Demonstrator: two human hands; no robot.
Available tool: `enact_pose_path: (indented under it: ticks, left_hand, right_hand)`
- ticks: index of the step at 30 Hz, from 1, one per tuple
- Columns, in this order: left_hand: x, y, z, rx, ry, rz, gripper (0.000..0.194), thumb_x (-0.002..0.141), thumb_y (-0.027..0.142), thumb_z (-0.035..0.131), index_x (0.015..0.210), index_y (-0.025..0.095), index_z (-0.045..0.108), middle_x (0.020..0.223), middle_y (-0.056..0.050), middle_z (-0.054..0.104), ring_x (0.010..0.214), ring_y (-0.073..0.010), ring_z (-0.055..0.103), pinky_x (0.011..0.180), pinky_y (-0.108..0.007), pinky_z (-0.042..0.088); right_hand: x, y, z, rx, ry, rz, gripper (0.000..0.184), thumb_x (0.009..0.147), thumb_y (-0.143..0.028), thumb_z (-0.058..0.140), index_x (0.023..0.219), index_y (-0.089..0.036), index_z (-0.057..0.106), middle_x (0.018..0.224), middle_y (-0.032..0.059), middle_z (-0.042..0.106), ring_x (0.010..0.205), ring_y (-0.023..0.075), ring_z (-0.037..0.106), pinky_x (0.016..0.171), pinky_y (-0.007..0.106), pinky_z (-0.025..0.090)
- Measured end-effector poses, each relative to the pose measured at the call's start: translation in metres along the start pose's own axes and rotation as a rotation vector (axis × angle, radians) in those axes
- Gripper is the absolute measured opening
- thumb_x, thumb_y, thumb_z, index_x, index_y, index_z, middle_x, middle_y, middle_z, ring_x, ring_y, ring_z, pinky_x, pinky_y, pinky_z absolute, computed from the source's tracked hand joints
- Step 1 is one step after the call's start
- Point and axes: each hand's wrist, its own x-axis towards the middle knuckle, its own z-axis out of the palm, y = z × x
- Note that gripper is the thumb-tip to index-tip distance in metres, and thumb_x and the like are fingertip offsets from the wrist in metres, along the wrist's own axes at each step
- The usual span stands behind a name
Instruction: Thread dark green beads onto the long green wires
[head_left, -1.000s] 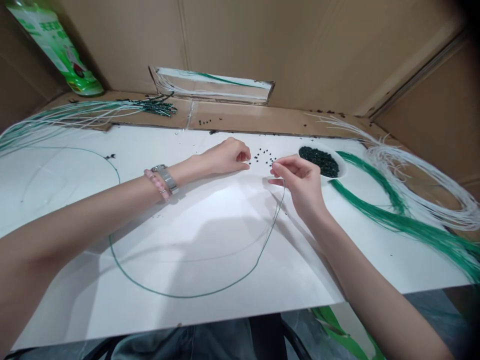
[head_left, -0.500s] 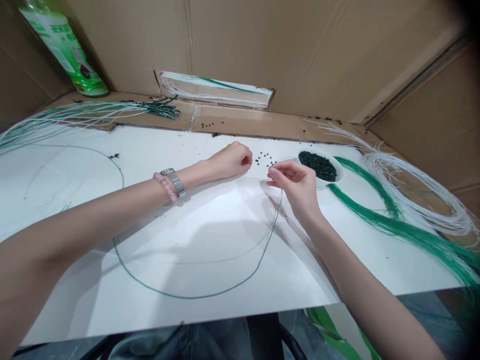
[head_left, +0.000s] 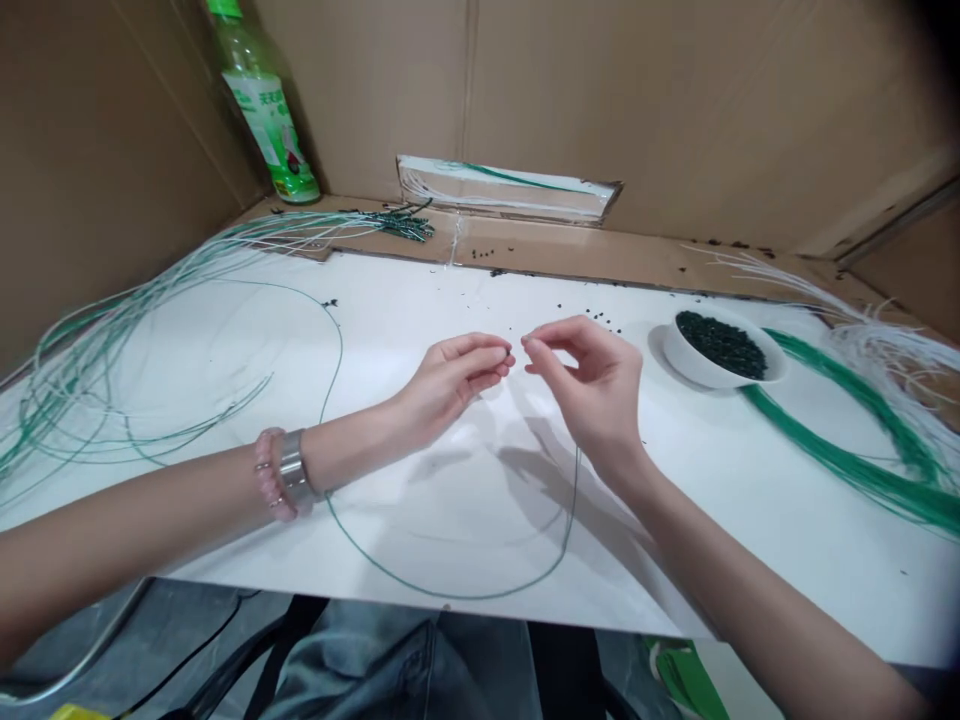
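- left hand (head_left: 459, 380): palm turned in, fingers loosely curled and close together, fingertips pointing at the right hand. Cannot tell if it has hold of anything.
- right hand (head_left: 592, 385): thumb and forefinger (head_left: 541, 335) nearly pinched, other fingers half curled, just beside the left fingertips. Anything held there would be too small to tell.
- thin green wire (head_left: 450, 597): big loose loop on the worktop, passing under the left forearm and rising toward the right hand. Upper end hidden, so cannot tell if either hand has it.
- small black beads (head_left: 600, 318): loose scatter on the worktop, just beyond the right hand.
- round white ceramic bowl (head_left: 697, 368): right of the hands, filled with dark green beads (head_left: 721, 345).
- white-topped worktop (head_left: 450, 310): carries all of the above.
- tangled green-and-white strands (head_left: 90, 400): lie at the left end.
- thick green-and-white strand bundle (head_left: 847, 470): curves around the bowl on the right, not touching it.
- beaded dark strand ends (head_left: 397, 225): lie on the brown cardboard ledge (head_left: 570, 258) at the back.
- pink beaded bracelet (head_left: 266, 475) and silver metal band (head_left: 294, 467): on the left wrist.
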Motion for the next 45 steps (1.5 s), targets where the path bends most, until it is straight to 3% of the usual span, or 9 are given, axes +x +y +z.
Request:
enact_pose_path:
  ticks: [7,20,38,45]
  left_hand:
    - [-0.009,-0.004,-0.003,-0.276,-0.108,-0.121,0.004,0.069,0.017,0.072,0.073,0.018,0.07,0.073,0.001,0.067,0.072,-0.0063,0.062,0.077,-0.018,0.05]
    - [-0.014,0.002,0.0,-0.205,-0.182,-0.098,0.006,0.074,0.017,0.068,0.074,0.022,0.073,0.072,0.001,0.069,0.071,-0.009,0.061,0.072,-0.022,0.048]
    - [-0.012,0.001,0.0,-0.252,-0.222,-0.08,0.01,0.078,0.015,0.067,0.077,0.021,0.075,0.073,0.002,0.069,0.072,-0.0055,0.062,0.071,-0.016,0.049]
    - [-0.013,-0.002,-0.001,-0.209,-0.187,-0.051,0.004,0.075,0.018,0.072,0.077,0.021,0.074,0.075,0.001,0.07,0.072,-0.0079,0.061,0.07,-0.02,0.046]
  right_hand:
    - [-0.02,0.004,0.002,0.045,-0.05,0.066,0.007,0.079,-0.016,0.062,0.074,-0.021,0.062,0.087,0.0026,0.066,0.083,0.0147,0.065,0.066,0.027,0.06]
    - [-0.022,0.002,-0.002,-0.002,-0.087,0.013,0.011,0.079,-0.014,0.064,0.073,-0.023,0.063,0.086,0.0032,0.065,0.081,0.0156,0.063,0.055,0.024,0.057]
    - [-0.021,0.001,-0.003,0.005,-0.088,0.024,0.012,0.079,-0.012,0.063,0.072,-0.022,0.062,0.086,0.003,0.065,0.079,0.014,0.063,0.056,0.023,0.057]
    - [-0.02,-0.001,-0.003,-0.015,-0.087,-0.037,0.012,0.078,-0.01,0.063,0.072,-0.019,0.061,0.085,0.0033,0.065,0.075,0.0133,0.063,0.052,0.022,0.054]
